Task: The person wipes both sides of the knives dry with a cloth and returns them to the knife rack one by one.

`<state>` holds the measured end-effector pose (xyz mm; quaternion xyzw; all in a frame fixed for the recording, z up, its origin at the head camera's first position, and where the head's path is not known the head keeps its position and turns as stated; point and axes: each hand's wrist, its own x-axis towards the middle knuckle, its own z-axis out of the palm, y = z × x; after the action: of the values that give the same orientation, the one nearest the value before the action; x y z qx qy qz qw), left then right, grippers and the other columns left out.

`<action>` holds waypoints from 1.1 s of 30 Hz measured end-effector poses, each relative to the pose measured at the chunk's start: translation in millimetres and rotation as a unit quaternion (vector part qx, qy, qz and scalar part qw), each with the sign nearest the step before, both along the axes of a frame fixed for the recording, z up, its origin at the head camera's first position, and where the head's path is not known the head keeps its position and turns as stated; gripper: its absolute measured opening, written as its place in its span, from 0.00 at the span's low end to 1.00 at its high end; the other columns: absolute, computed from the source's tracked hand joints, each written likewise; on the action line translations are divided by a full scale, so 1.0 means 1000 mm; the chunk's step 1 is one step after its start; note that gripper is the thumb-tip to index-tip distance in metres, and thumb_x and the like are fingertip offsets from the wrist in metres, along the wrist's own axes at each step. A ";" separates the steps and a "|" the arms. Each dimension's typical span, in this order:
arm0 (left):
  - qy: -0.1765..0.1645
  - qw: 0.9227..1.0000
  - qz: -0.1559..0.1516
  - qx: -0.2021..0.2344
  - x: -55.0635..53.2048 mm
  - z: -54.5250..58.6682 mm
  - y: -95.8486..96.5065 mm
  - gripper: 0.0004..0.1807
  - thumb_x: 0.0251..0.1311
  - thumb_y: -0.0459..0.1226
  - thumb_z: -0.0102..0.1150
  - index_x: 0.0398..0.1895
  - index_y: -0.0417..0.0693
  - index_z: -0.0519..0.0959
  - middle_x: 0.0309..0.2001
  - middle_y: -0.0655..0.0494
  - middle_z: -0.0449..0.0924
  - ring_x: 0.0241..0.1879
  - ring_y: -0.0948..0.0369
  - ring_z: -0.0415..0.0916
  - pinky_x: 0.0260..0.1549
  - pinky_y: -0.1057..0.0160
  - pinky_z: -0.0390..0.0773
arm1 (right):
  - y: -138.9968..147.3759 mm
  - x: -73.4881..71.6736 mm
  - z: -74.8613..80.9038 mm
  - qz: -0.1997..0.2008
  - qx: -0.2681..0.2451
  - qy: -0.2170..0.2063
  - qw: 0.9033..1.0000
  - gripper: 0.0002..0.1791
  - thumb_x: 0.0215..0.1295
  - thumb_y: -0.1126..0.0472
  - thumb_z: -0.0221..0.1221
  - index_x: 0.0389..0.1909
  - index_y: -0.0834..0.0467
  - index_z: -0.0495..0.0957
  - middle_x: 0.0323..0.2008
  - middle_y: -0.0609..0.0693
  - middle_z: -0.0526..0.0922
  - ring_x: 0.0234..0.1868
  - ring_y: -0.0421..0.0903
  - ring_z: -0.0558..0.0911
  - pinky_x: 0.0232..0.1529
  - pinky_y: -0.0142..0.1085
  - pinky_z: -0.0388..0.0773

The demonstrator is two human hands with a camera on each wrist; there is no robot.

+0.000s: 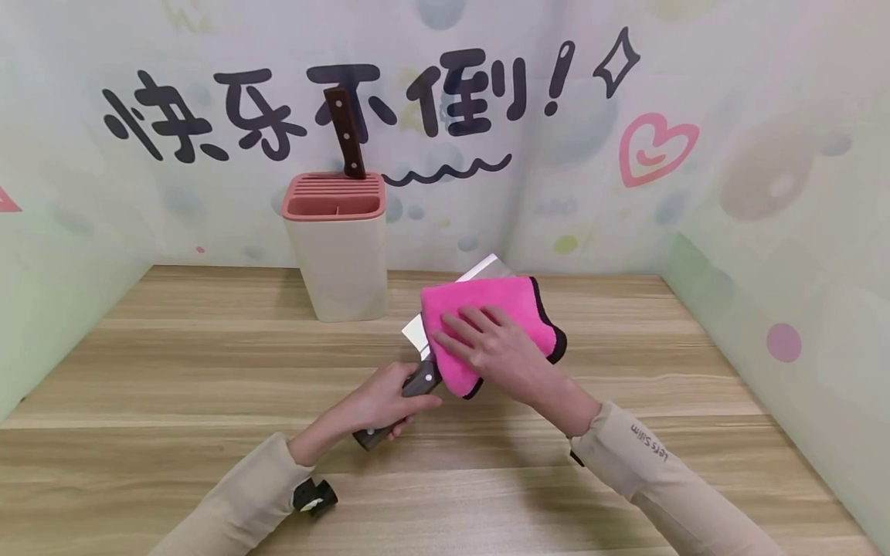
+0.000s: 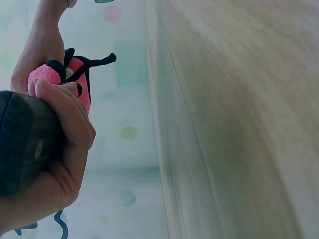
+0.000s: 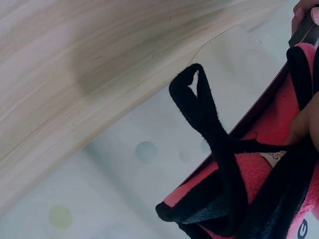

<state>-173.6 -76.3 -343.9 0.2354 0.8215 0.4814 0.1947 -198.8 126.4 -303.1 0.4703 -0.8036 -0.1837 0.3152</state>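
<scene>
My left hand (image 1: 385, 398) grips the dark riveted handle (image 1: 424, 378) of a cleaver. Its broad, shiny blade (image 1: 416, 333) points away to the upper right, held above the table. A pink cloth (image 1: 511, 297) with black edging is folded over most of the blade, so only the heel and the far end show. From above, the fingers of my right hand (image 1: 511, 357) lie across the cloth, with the thumb beneath it in the right wrist view. A black loop (image 3: 204, 109) hangs from the cloth's edge. Close up, the handle's butt (image 2: 30, 144) fills the left wrist view's side.
At the back left of the wood-grain table (image 1: 174, 371) stands a white knife block (image 1: 341, 270) with a pink slotted top. One brown-handled knife (image 1: 345, 131) stands in it. A printed backdrop (image 1: 591, 193) closes off the back and sides.
</scene>
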 end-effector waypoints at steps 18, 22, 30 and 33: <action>0.001 1.000 -0.009 -0.011 -0.001 -0.001 0.000 0.09 0.58 0.37 0.54 0.31 0.40 0.67 0.09 0.57 0.65 0.05 0.66 0.64 0.06 0.63 0.71 | -0.007 0.003 0.001 0.037 0.023 0.016 0.999 0.26 0.51 0.63 0.63 0.54 0.50 0.72 0.52 0.49 0.75 0.52 0.50 0.71 0.51 0.40 0.68; 0.003 1.000 -0.012 -0.008 -0.001 -0.001 0.000 0.09 0.58 0.37 0.54 0.32 0.39 0.67 0.09 0.57 0.65 0.05 0.67 0.64 0.06 0.64 0.71 | -0.008 0.003 0.001 0.038 0.025 0.014 0.999 0.26 0.52 0.63 0.62 0.54 0.50 0.72 0.53 0.50 0.74 0.52 0.50 0.72 0.51 0.41 0.68; 0.008 1.000 -0.009 -0.001 0.001 0.000 -0.001 0.11 0.57 0.37 0.55 0.31 0.39 0.67 0.09 0.57 0.65 0.05 0.67 0.63 0.05 0.63 0.70 | -0.012 0.003 0.003 0.036 0.025 0.005 0.999 0.26 0.53 0.63 0.62 0.55 0.51 0.72 0.53 0.50 0.74 0.53 0.50 0.71 0.52 0.41 0.68; 0.014 1.000 -0.011 -0.004 0.001 0.000 0.000 0.10 0.57 0.37 0.55 0.31 0.39 0.67 0.09 0.57 0.65 0.05 0.67 0.63 0.05 0.63 0.70 | -0.014 0.002 0.004 0.035 0.023 0.001 0.999 0.26 0.53 0.63 0.62 0.55 0.51 0.71 0.53 0.50 0.74 0.53 0.50 0.71 0.51 0.41 0.68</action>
<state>-172.5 -76.7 -344.0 0.2499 0.8237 0.4725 0.1893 -196.8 112.8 -299.0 0.5050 -0.7817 -0.1920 0.3114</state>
